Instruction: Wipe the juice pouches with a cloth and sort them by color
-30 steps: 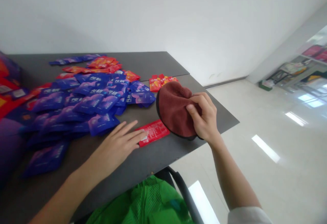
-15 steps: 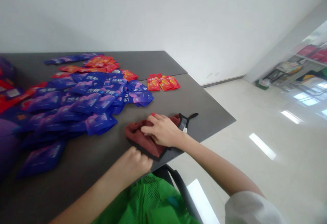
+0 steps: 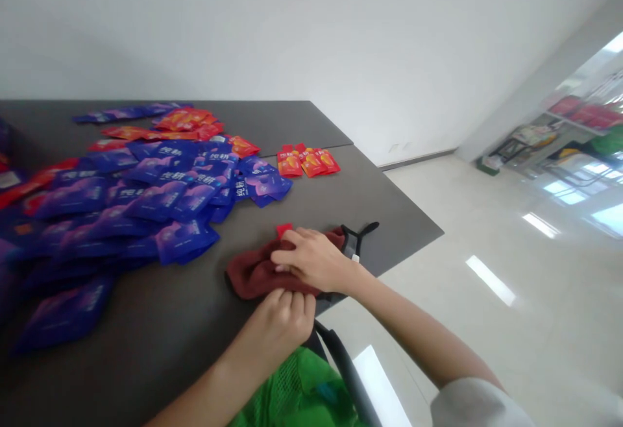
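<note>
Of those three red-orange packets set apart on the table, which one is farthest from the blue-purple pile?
The rightmost packet, on the side toward the floor; the middle packet and left packet both lie nearer the blue-purple pile.

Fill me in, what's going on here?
A person works a brown cloth near the table edge: right hand on top, left hand curled at its near side, grip hidden. Something red peeks out beyond it. Blue packets lie heaped to the left; a few red packets sit farther back.
</note>
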Available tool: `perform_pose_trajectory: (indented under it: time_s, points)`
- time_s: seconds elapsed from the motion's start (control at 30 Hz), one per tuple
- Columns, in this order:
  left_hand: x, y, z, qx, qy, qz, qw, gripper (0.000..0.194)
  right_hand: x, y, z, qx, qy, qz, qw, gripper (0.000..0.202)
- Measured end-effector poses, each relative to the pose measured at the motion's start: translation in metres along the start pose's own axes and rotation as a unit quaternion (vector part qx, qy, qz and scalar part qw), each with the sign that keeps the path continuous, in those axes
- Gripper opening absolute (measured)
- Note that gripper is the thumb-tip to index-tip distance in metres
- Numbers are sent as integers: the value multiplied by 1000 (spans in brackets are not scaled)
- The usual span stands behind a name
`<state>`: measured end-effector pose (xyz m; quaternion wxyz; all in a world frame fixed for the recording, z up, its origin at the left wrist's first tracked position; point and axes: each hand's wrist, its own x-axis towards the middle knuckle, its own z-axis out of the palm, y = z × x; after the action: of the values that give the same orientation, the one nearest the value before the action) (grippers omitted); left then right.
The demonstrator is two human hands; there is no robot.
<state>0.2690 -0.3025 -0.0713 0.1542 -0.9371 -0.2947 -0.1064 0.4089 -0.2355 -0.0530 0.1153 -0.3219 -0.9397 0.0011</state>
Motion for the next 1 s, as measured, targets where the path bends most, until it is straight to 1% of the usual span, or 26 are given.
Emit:
perform_pose_trajectory:
  time_s: [0.07, 0.13, 0.17, 0.2, 0.23, 0.27, 0.3, 0.33, 0.37, 0.4, 0.43, 0.47, 0.5, 0.53, 0.57, 0.6, 0.63, 0.67, 0.7, 0.73, 0.77, 0.83, 0.9, 0.93, 1.0]
  points:
    - [4, -4, -2, -10, 28, 7, 1000, 24, 13, 12, 14, -23, -8, 24, 999, 24]
    - [6, -11, -5, -41, 56, 12, 998, 24, 23, 32, 20, -46, 1, 64, 997, 24]
    - [6, -15, -7, -70, 65, 4, 995, 24, 25, 43, 20, -53, 9, 89, 995, 23]
    - [5, -19, -9, -111, 77, -18, 991, 23, 24, 54, 19, -56, 22, 119, 991, 23]
    - [3, -23, -12, -162, 92, -59, 981, 22, 21, 63, 17, -52, 44, 150, 986, 23]
    - [1, -27, -14, -220, 112, -118, 962, 20, 16, 72, 14, -41, 75, 184, 979, 23]
    - [-2, -31, -17, -284, 133, -192, 930, 19, 8, 80, 10, -24, 116, 217, 969, 23]
    - [-5, -35, -19, -350, 151, -271, 884, 17, 0, 86, 7, -3, 162, 247, 955, 23]
    - [-8, -38, -21, -411, 165, -343, 828, 17, -9, 90, 4, 19, 210, 271, 939, 22]
    - [-11, -42, -21, -464, 175, -402, 770, 18, -17, 93, 2, 38, 254, 288, 922, 22]
    - [-14, -45, -21, -504, 182, -444, 718, 20, -25, 95, 1, 54, 291, 299, 907, 21]
    - [-17, -48, -19, -531, 190, -470, 679, 23, -32, 96, 0, 64, 319, 305, 895, 21]
    - [-21, -51, -17, -541, 190, -485, 660, 25, -37, 96, 0, 69, 336, 309, 887, 21]
    - [-24, -54, -15, -532, 182, -493, 664, 25, -40, 95, 0, 71, 345, 311, 883, 20]
    - [-28, -56, -12, -501, 164, -498, 689, 25, -42, 94, 2, 71, 348, 313, 881, 20]
    - [-32, -58, -9, -444, 134, -501, 730, 24, -43, 93, 3, 70, 346, 314, 881, 19]
    - [-36, -59, -7, -366, 101, -496, 781, 23, -42, 92, 5, 68, 340, 314, 884, 19]
    - [-40, -60, -5, -279, 72, -477, 830, 22, -41, 91, 7, 67, 332, 313, 888, 19]
    - [-43, -61, -3, -196, 54, -445, 872, 26, -40, 90, 8, 67, 324, 310, 891, 19]
    - [-45, -63, -1, -129, 48, -403, 905, 33, -38, 90, 9, 67, 319, 308, 894, 19]
    - [-46, -66, 1, -83, 47, -355, 930, 40, -38, 90, 9, 67, 318, 305, 895, 19]
    - [-43, -73, 5, -40, 39, -263, 963, 47, -38, 91, 8, 65, 338, 301, 890, 18]
    - [-35, -82, 9, -32, -4, -176, 984, 42, -42, 91, 6, 58, 381, 306, 871, 18]
    - [-30, -88, 12, -41, -32, -132, 990, 40, -45, 92, 4, 55, 403, 311, 859, 17]
    - [-21, -97, 16, -74, -83, -60, 992, 38, -51, 92, 2, 51, 441, 324, 836, 17]
